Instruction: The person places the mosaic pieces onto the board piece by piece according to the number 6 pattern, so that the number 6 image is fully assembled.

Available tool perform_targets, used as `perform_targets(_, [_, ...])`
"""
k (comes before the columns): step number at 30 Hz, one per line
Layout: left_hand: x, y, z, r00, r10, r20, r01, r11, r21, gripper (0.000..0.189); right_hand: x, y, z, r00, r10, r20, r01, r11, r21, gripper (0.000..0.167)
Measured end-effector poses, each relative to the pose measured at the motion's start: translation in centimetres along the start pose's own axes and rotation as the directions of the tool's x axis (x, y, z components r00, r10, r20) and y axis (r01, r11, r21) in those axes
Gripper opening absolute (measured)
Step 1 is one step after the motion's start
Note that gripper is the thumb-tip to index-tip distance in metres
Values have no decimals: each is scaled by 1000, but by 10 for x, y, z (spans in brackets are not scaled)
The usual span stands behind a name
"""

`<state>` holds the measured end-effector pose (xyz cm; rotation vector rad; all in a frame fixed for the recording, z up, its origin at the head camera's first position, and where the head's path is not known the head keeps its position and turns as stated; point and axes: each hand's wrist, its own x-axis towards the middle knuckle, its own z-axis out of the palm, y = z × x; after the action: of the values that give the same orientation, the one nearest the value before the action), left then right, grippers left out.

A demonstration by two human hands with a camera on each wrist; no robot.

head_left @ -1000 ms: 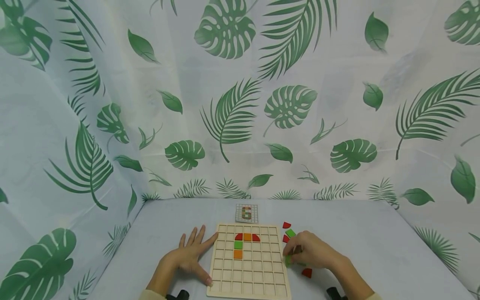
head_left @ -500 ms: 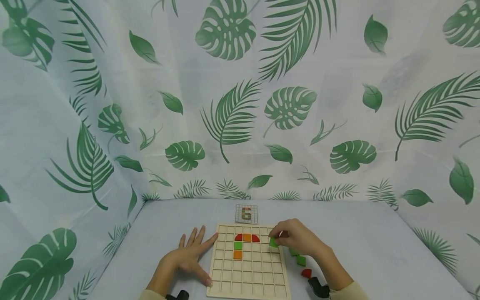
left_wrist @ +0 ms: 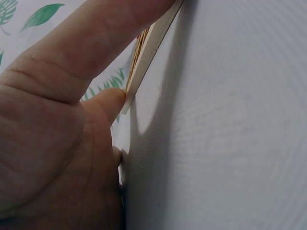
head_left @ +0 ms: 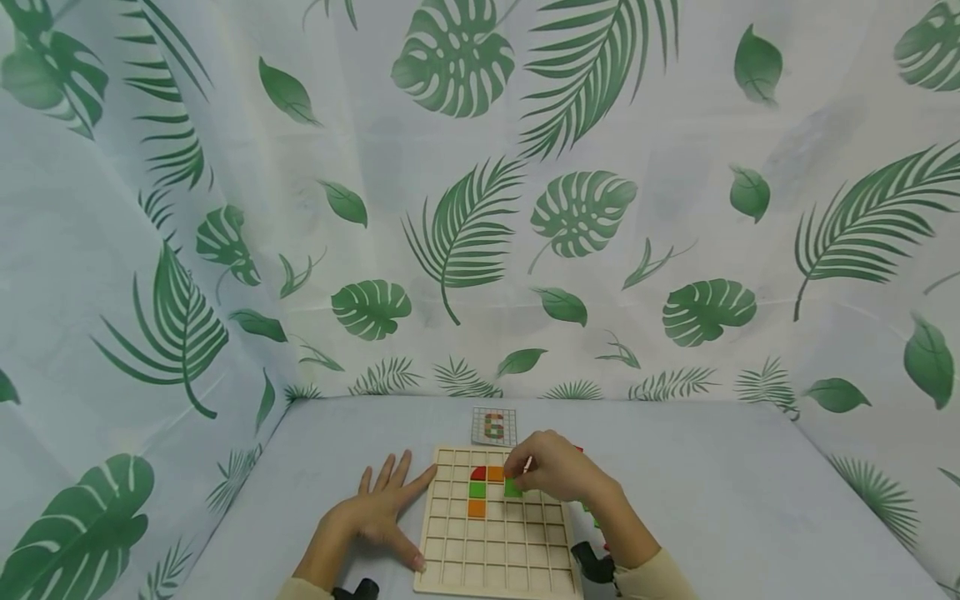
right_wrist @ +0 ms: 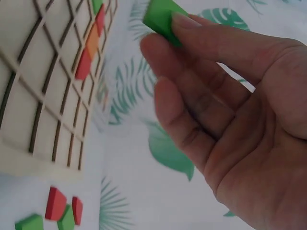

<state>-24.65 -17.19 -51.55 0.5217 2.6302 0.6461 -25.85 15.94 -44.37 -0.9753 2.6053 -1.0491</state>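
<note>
My right hand (head_left: 558, 471) pinches a green square tile (right_wrist: 163, 18) between thumb and forefinger, over the upper part of the wooden grid board (head_left: 495, 554). The other fingers curl loosely below it in the right wrist view. On the board sit a red quarter-round tile (head_left: 478, 473), an orange square tile (head_left: 495, 474), a green square tile (head_left: 477, 490) and a lower orange tile (head_left: 476, 508). A second red tile (right_wrist: 83, 65) shows beside the orange one in the right wrist view; in the head view the hand hides it. My left hand (head_left: 378, 508) lies spread, thumb and forefinger at the board's left edge.
Behind the board lies a small card (head_left: 494, 427) printed with a 6 pattern on a grid. Loose pieces, among them a red one (right_wrist: 55, 203) and a green one (right_wrist: 29, 223), lie off the board's right side, partly hidden by the right arm in the head view.
My right hand picked up a green tile from the loose pieces at the right and has carried it leftward over the board. My left hand has stayed in place.
</note>
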Motion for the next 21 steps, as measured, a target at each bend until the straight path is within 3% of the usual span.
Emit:
perform_targets(4, [0, 0, 0, 1000, -1, -2, 1, 1000, 0, 139, 5, 0, 8, 1000, -4, 29, 3, 1000, 23, 13])
perform_targets(9, [-1, 0, 0, 1000, -5, 6, 5, 1000, -4, 139, 7, 5, 20, 999, 42, -4, -42, 999, 14, 11])
perform_targets(21, [0, 1, -1, 1000, -8, 8, 8, 1000, 10, 138, 12, 9, 35, 998, 43, -45, -44, 999, -17, 13])
